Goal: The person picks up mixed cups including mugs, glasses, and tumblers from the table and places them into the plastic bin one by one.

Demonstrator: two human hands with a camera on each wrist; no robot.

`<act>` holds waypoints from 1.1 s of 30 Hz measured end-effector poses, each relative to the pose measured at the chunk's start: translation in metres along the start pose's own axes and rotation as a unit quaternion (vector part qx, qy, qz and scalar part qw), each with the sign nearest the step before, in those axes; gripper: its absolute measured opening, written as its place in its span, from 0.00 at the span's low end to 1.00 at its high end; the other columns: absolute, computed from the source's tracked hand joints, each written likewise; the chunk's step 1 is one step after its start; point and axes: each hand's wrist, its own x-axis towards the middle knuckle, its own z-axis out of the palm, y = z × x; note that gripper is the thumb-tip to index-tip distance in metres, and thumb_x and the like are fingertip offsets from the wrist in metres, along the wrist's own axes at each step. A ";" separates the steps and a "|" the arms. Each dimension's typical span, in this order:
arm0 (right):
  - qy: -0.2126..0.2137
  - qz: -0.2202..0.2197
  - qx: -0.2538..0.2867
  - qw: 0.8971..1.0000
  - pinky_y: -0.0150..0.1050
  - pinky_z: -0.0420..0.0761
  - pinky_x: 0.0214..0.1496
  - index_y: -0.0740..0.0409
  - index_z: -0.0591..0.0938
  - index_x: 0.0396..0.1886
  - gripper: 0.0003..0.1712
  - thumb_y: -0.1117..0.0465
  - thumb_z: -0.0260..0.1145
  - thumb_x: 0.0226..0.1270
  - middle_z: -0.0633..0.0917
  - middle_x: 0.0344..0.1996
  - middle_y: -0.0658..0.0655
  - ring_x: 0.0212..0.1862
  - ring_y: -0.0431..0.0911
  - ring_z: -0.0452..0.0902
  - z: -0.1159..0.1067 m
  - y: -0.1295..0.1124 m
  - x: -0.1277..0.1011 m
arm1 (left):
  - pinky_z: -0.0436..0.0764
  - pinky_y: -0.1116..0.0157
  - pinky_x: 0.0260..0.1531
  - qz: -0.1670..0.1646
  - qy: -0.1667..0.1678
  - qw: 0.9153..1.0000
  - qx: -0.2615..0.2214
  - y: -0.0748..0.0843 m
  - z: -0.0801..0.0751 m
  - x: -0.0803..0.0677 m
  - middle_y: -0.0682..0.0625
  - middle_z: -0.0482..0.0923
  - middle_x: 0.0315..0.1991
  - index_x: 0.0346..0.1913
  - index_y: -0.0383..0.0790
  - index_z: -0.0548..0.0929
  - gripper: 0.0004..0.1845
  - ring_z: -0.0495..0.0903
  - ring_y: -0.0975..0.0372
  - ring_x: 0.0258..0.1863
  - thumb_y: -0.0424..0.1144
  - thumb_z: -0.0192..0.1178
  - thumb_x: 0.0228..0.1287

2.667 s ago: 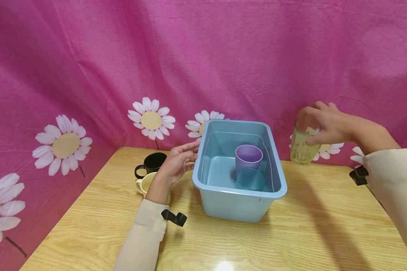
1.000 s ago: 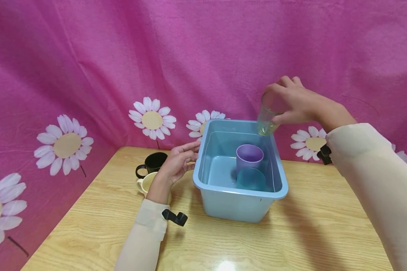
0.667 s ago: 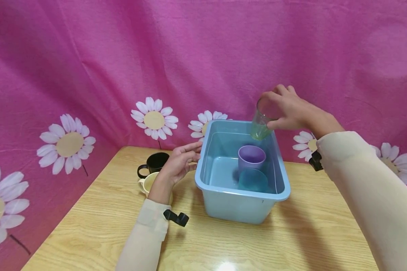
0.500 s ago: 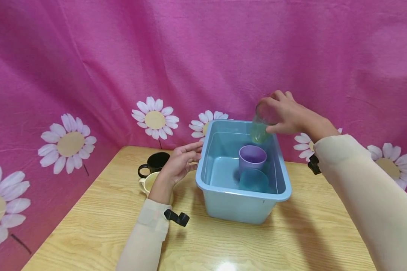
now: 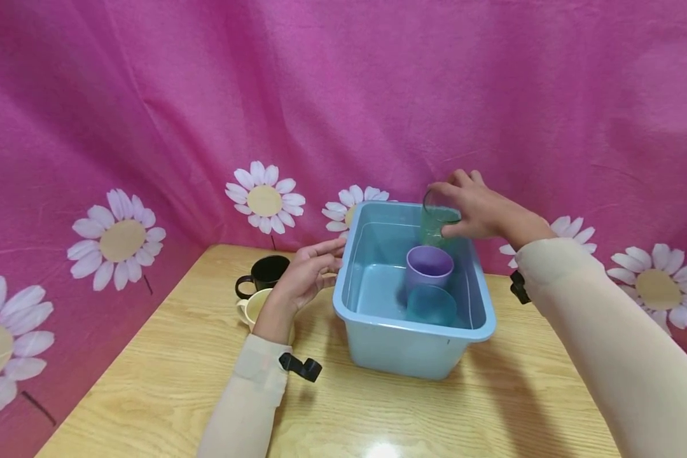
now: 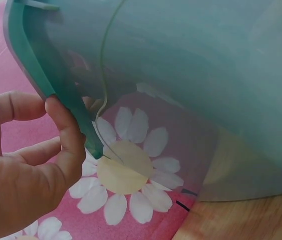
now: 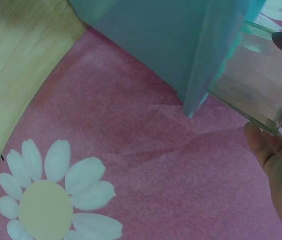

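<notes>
Across the lower frame lies a wooden table point(image 5: 435, 407), pink daisy cloth point(image 5: 149, 95) behind. Right hand point(image 5: 481, 210) grasps a glass point(image 5: 435, 224) over the bin point(image 5: 412, 350); left hand point(image 5: 309, 273) (fingers relaxed) touches its rim, shown only by the wrist view.

A pink cloth backdrop point(image 5: 343, 95) hangs behind and to the left of the counter point(image 5: 166, 375), creased in long soft folds and printed along its lower part with white daisies point(image 5: 265, 198) that have pale yellow centres and thin dark stems. The counter is light wood with a clear grain — its surface is glossy, and a small bright spot of light point(image 5: 381, 449) reflects off it at the near edge. In both wrist views the same pink daisy cloth point(image 7: 145, 165) fills the frame behind, meeting the edge of the wood point(image 7: 16, 70).
</notes>
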 end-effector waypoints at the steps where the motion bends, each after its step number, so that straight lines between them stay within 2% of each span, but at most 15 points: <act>1: -0.002 0.001 0.000 1.000 0.58 0.78 0.49 0.54 0.68 0.75 0.47 0.54 0.76 0.56 0.68 0.61 0.66 0.58 0.61 0.60 0.001 0.000 0.001 | 0.84 0.66 0.39 0.000 0.001 1.000 0.001 0.000 0.000 0.000 0.36 0.76 0.65 0.72 0.34 0.73 0.28 0.82 0.62 0.37 0.26 0.54 0.68; 4: -0.006 0.003 0.003 1.000 0.57 0.78 0.49 0.54 0.68 0.77 0.48 0.54 0.76 0.57 0.68 0.61 0.67 0.58 0.60 0.61 0.004 0.000 0.003 | 0.84 0.65 0.40 0.001 0.003 1.000 0.005 0.000 0.000 0.000 0.36 0.76 0.65 0.72 0.34 0.74 0.28 0.82 0.62 0.38 0.26 0.54 0.68; 12: -0.011 -0.008 0.017 1.000 0.59 0.76 0.49 0.51 0.71 0.74 0.42 0.56 0.74 0.59 0.70 0.59 0.68 0.57 0.61 0.61 0.016 0.004 0.008 | 0.85 0.63 0.42 0.001 0.006 1.000 0.008 0.000 0.000 0.000 0.36 0.76 0.65 0.71 0.35 0.74 0.28 0.82 0.61 0.37 0.27 0.54 0.68; 21: -0.026 0.011 0.025 0.999 0.61 0.76 0.53 0.50 0.68 0.78 0.45 0.54 0.74 0.61 0.68 0.61 0.68 0.59 0.61 0.60 0.033 0.006 0.011 | 0.85 0.64 0.41 0.002 0.005 1.000 0.006 0.000 -0.001 -0.001 0.38 0.77 0.64 0.71 0.35 0.75 0.28 0.83 0.60 0.40 0.27 0.54 0.68; 28: -0.028 0.006 0.016 0.999 0.60 0.75 0.51 0.48 0.70 0.77 0.43 0.53 0.72 0.61 0.69 0.60 0.70 0.57 0.62 0.61 0.046 0.008 0.015 | 0.83 0.60 0.47 0.002 0.002 1.000 0.013 -0.001 -0.002 0.000 0.39 0.78 0.64 0.70 0.37 0.76 0.27 0.83 0.59 0.42 0.28 0.56 0.67; 33: -0.044 0.010 0.016 0.999 0.62 0.76 0.52 0.47 0.70 0.77 0.43 0.53 0.71 0.61 0.69 0.61 0.70 0.59 0.62 0.61 0.053 0.008 0.017 | 0.83 0.59 0.47 0.002 0.001 1.000 0.016 -0.001 -0.003 0.000 0.39 0.77 0.65 0.71 0.38 0.76 0.27 0.83 0.58 0.43 0.29 0.55 0.68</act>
